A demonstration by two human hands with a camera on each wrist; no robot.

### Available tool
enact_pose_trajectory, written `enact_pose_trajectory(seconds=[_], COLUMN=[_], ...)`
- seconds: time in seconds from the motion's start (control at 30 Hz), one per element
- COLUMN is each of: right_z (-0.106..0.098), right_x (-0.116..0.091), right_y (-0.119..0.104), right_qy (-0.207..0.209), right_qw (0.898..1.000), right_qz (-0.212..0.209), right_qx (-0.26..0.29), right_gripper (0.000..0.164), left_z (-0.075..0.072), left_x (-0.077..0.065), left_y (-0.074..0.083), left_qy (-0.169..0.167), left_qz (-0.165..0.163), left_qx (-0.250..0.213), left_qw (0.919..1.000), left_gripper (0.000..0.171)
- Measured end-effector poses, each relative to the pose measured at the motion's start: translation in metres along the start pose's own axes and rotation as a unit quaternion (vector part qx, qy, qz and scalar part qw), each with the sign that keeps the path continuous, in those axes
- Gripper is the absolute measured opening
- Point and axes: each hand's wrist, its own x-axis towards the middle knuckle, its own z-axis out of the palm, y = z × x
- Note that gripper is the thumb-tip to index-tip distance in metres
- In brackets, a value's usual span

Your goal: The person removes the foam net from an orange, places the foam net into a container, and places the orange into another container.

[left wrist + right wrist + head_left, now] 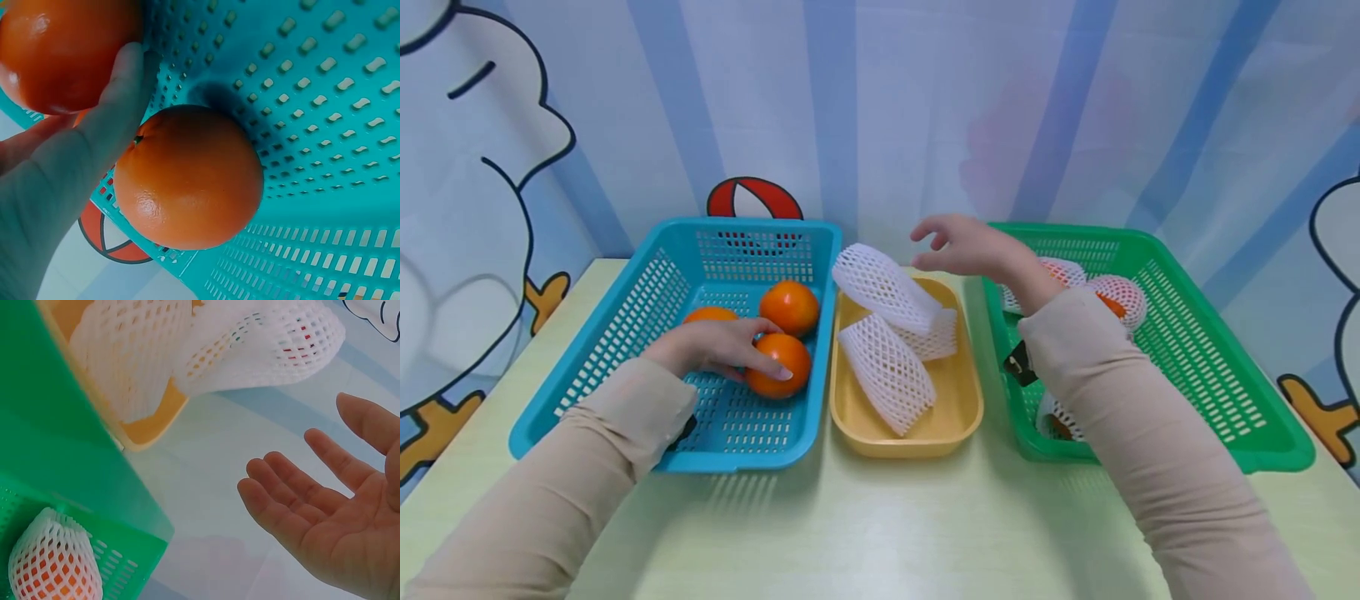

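Observation:
My left hand (718, 346) reaches into the blue basket (752, 433) and grips an orange (786, 360), thumb and fingers around its sides. Beside it lies a second orange (792, 307), and a third (709, 314) shows partly behind the hand. The left wrist view has the gripped orange (65, 56) at upper left and another orange (187, 181) near the centre. Raised near the green basket's left back corner, my right hand (973, 246) holds nothing, its fingers spread loosely. Close to its fingertips are white foam net sleeves (880, 287) in a yellow tray (906, 447).
The green basket (1217, 358) on the right holds several fruits in foam nets (1118, 298), partly hidden by my right forearm. All three containers stand side by side on a pale table (880, 525). A striped curtain (895, 108) hangs right behind them.

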Motion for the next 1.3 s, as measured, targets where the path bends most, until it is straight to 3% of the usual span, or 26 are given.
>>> enact_pose_trajectory(seconds=[0.43,0.7,1.0,1.3], right_z=[-0.012,-0.020,-0.028,-0.033], right_x=[-0.011,-0.019,-0.026,-0.030], right_y=[0.015,0.024,0.030,0.037], right_qy=[-0.005,-0.001,-0.005,-0.013], right_qw=[1.000,1.000,1.000,0.999], right_qz=[0.000,-0.024,-0.015,-0.017], right_qx=[0.004,-0.001,0.008,0.025], right_gripper=[0.048,0.047,0.048,0.048], left_z=[-0.007,-0.015,-0.027,-0.045], left_x=[-0.005,-0.015,-0.040,-0.068], left_y=[-0.001,0.000,-0.001,-0.011], left_qy=[0.004,0.016,0.030,0.103], left_qz=[0.001,0.007,0.051,0.072], left_qx=[-0.010,-0.018,0.004,0.047], left_qw=[0.9999,0.9997,0.9983,0.9909], left_gripper=[0.081,0.076,0.071,0.077])
